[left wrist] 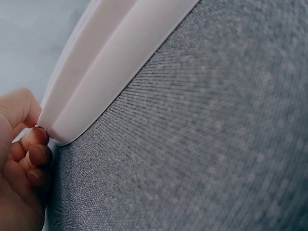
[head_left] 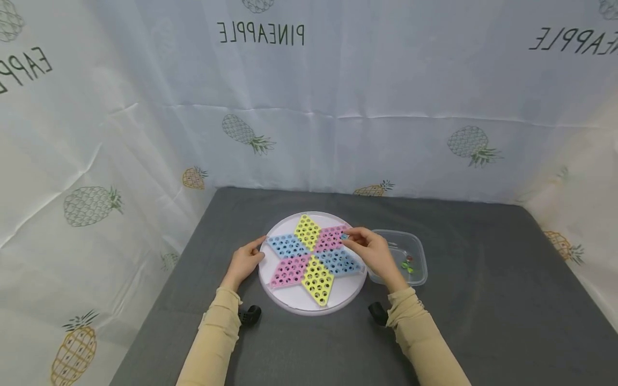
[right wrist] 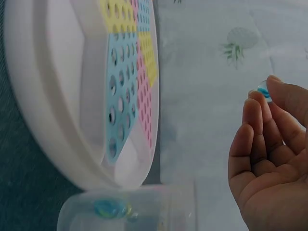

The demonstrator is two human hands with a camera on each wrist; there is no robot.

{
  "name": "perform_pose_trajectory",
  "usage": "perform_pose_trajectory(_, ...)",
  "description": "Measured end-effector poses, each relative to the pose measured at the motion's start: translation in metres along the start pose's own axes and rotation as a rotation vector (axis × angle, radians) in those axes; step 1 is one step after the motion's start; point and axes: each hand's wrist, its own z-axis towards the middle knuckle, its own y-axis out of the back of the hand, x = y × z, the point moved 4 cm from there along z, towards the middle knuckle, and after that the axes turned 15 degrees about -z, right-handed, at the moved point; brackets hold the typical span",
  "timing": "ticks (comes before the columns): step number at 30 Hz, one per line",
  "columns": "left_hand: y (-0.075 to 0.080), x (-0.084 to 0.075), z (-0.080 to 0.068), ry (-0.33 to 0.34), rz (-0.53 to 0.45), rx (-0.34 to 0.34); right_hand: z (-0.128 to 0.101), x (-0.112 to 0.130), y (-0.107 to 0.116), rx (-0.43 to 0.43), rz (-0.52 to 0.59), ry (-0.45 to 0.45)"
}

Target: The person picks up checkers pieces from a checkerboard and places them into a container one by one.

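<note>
Between my right hand's [right wrist: 269,159] thumb and curled fingertips [right wrist: 253,103] sits a marble [right wrist: 263,90], seen clearly only by wrist camera; left hand [head_left: 246,261] grips the board [head_left: 338,297].

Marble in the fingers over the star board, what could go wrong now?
The marble is only pinched at the tips of the right hand, so it might slip and roll across the gray table. The left hand holds just the board rim; a bump could shift it.
</note>
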Motion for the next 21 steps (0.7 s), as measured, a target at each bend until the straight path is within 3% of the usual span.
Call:
perform_pose_trajectory(6,0.0,0.001,0.001,-0.007,0.009,0.0,-0.005,-0.018,0.007,0.01,-0.043,-0.056)
perform_pose_trajectory(21,0.0,0.0,0.0,-0.01,0.01,-0.005,-0.016,-0.06,0.03,-0.06,-0.124,-0.119)
